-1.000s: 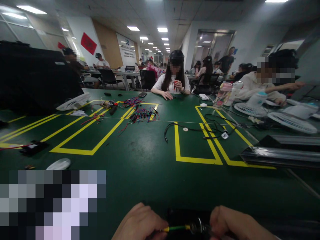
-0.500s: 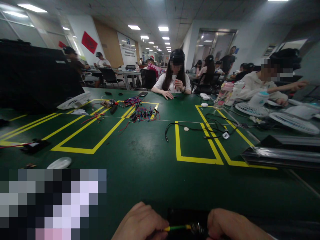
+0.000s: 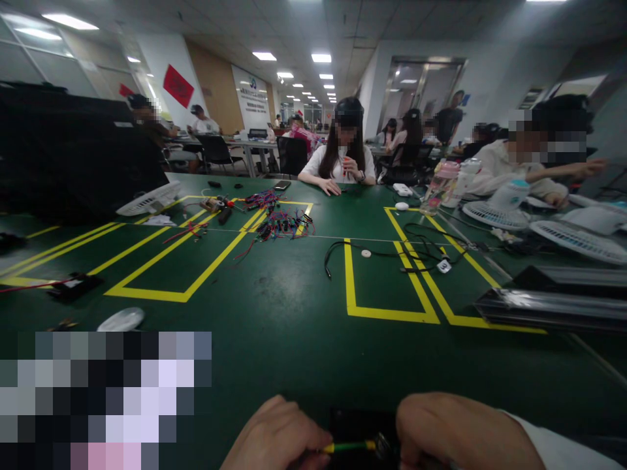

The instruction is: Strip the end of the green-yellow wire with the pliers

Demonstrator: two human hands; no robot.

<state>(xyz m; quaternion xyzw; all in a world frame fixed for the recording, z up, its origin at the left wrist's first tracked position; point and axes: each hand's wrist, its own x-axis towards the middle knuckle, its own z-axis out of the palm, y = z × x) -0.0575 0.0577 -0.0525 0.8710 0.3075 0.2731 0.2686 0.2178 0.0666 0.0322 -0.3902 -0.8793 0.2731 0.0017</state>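
Note:
My left hand (image 3: 277, 434) sits at the bottom edge of the head view, fingers curled around the end of a thin yellow-and-green tool (image 3: 350, 447). My right hand (image 3: 460, 434) is closed over the tool's other end, where a small dark metal part (image 3: 382, 445) shows. Both hands rest over a black object (image 3: 360, 424) on the green table (image 3: 294, 339). The fingertips are cut off by the frame's edge.
Yellow tape outlines (image 3: 386, 313) mark the table. A pile of coloured wires (image 3: 281, 222) lies mid-table, a black cable (image 3: 392, 251) to its right. White fan parts (image 3: 571, 238), a long black bar (image 3: 553, 303) and bottles (image 3: 438, 186) are at right. A person (image 3: 343, 156) sits opposite; others sit around.
My right hand has slid left and forward, covering more of the tool and its metal part. The view has shifted slightly. My left hand has stayed put.

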